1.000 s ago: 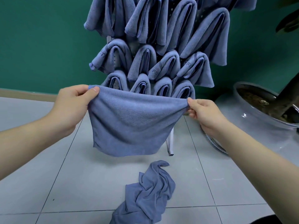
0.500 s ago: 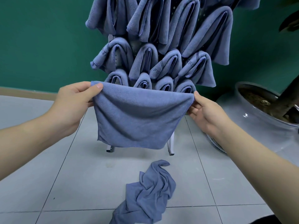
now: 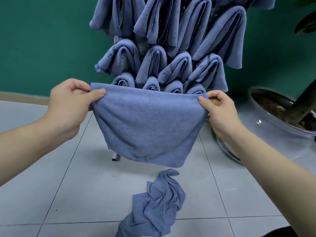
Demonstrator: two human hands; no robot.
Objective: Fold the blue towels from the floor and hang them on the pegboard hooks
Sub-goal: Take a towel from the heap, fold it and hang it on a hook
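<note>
Nearest on the tiled floor (image 3: 51,194) lies a crumpled blue towel (image 3: 157,204), not yet folded, just below and apart from the one being worked. Above it, the held towel (image 3: 147,124) hangs in the air, stretched between both hands along its upper edge: the left hand (image 3: 68,103) pinches the left corner between thumb and curled fingers, and the right hand (image 3: 220,112) pinches the right corner the same way. The hands are well apart, each clamped on the cloth. The hold is only at the two corners, so a slack pinch could let one corner slide out and drop the towel onto the crumpled one. The lower edge hangs uneven, lower on the right, so a fold made now would likely come out skewed. Behind it, the pegboard (image 3: 213,12) is crowded with hung towels (image 3: 171,48), and the lowest row sits touching or just behind the held edge; pushing another in could dislodge a neighbour, and I cannot see a free hook. To the right stands a glass planter (image 3: 277,127), near the right forearm. Some hung towels carry a woven band with pale letters, too small to read.
</note>
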